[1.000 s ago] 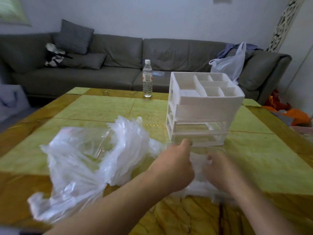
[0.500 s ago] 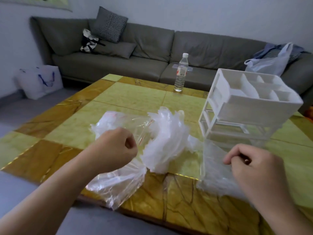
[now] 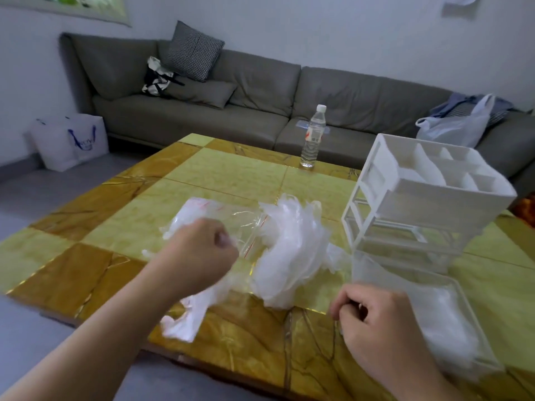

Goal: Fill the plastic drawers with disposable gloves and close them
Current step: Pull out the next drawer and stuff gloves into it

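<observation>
A white plastic drawer unit [image 3: 428, 204] stands on the right of the yellow table [image 3: 225, 175], its top tray split into compartments. Its bottom clear drawer [image 3: 405, 277] is pulled out toward me, with thin gloves [image 3: 445, 331] lying in it. A heap of clear disposable gloves [image 3: 292, 253] spills from a clear bag [image 3: 214, 212] at mid table. My left hand [image 3: 199, 253] is curled on that bag and seems to pinch its film. My right hand [image 3: 376, 325] is curled beside the drawer's front left corner, holding nothing I can see.
A water bottle [image 3: 314, 137] stands at the table's far edge. Behind it runs a grey sofa [image 3: 260, 91] with cushions and a plastic bag [image 3: 457, 125]. A white shopping bag [image 3: 69, 140] sits on the floor at left. The near table edge lies under my forearms.
My view swung left and down. My left hand left the drawer and dropped onto the clear bag. My right hand drew back to the drawer's front left corner.
</observation>
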A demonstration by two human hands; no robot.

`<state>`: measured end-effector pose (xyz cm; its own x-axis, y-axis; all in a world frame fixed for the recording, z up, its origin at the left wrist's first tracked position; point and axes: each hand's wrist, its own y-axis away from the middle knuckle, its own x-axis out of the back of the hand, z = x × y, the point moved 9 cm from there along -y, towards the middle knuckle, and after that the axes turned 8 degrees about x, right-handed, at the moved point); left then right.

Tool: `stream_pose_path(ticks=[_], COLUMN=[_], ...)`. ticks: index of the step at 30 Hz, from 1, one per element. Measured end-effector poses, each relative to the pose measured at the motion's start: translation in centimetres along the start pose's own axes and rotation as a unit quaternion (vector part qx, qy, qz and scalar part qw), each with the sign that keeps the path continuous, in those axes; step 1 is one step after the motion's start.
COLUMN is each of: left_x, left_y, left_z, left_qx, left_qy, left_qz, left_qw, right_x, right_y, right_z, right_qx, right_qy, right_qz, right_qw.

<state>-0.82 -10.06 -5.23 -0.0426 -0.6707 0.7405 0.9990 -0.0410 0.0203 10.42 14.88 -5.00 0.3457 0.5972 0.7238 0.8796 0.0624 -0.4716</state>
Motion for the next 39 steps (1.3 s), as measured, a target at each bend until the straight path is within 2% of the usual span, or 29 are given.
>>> stream_pose_path(ticks=[2,5,9,11,14,15,16,18,20,22,23,25,27,32,36,37,39], left_x=[2.0,3.2,1.7,-0.2,-3.3,-4.1,-4.8,-5.4,-5.5,-5.5,-5.9,-6.7,-7.3,-7.0,-6.6,-6.7,-7.5], left_y=[0.8,2.2,2.9,3.9,6.0,6.5,7.0,7.2,6.8,6.7,6.4,6.1,6.4,5.6,3.6,3.6,4.5], left_z=[1.6,3.1,4.7,5.5,7.4,8.3,9.1,9.6,9.0,9.3,9.0,8.6,8.6,8.0,5.1,4.7,5.0], left_qx=[-0.015,-0.03,-0.027,0.015,0.058,0.042,0.027,0.019,0.028,0.023,0.027,0.035,0.038,0.054,0.12,0.137,0.154], left_qy=[0.189,0.424,0.59,0.635,0.661,0.655,0.636,0.596,0.593,0.594,0.593,0.564,0.534,0.521,0.535,0.544,0.537], left_qz=[0.0,-0.02,-0.139,-0.196,-0.254,-0.282,-0.301,-0.294,-0.279,-0.293,-0.303,-0.317,-0.316,-0.264,-0.187,-0.186,-0.237], left_qw=[0.982,0.905,0.795,0.747,0.704,0.7,0.71,0.747,0.755,0.749,0.746,0.761,0.783,0.81,0.815,0.806,0.795], right_x=[0.3,-0.1,-0.8,-1.7,-4.0,-4.4,-4.3,-3.3,-2.4,-1.6,-1.3,-0.8,-0.3,0.7,2.2,2.3,2.6], right_y=[0.1,0.4,0.4,0.4,0.8,0.7,0.6,0.0,-0.1,0.0,0.0,0.0,0.0,0.2,0.1,0.1,0.3], right_z=[0.5,1.4,1.8,1.4,0.7,0.4,0.1,-0.1,1.0,2.2,2.3,1.8,1.6,2.7,3.7,4.1,4.5], right_qx=[-0.023,-0.08,-0.144,-0.169,-0.227,-0.232,-0.214,-0.176,-0.179,-0.177,-0.166,-0.134,-0.127,-0.167,-0.172,-0.174,-0.184], right_qy=[-0.034,-0.104,-0.242,-0.398,-0.611,-0.641,-0.657,-0.655,-0.643,-0.597,-0.558,-0.481,-0.448,-0.499,-0.486,-0.483,-0.468], right_qz=[0.015,0.005,-0.008,-0.007,-0.046,-0.057,-0.069,-0.055,-0.006,0.016,0.006,-0.032,-0.04,0.022,0.035,0.04,0.048], right_qw=[0.999,0.991,0.96,0.902,0.757,0.729,0.72,0.733,0.745,0.783,0.813,0.866,0.884,0.85,0.856,0.857,0.863])
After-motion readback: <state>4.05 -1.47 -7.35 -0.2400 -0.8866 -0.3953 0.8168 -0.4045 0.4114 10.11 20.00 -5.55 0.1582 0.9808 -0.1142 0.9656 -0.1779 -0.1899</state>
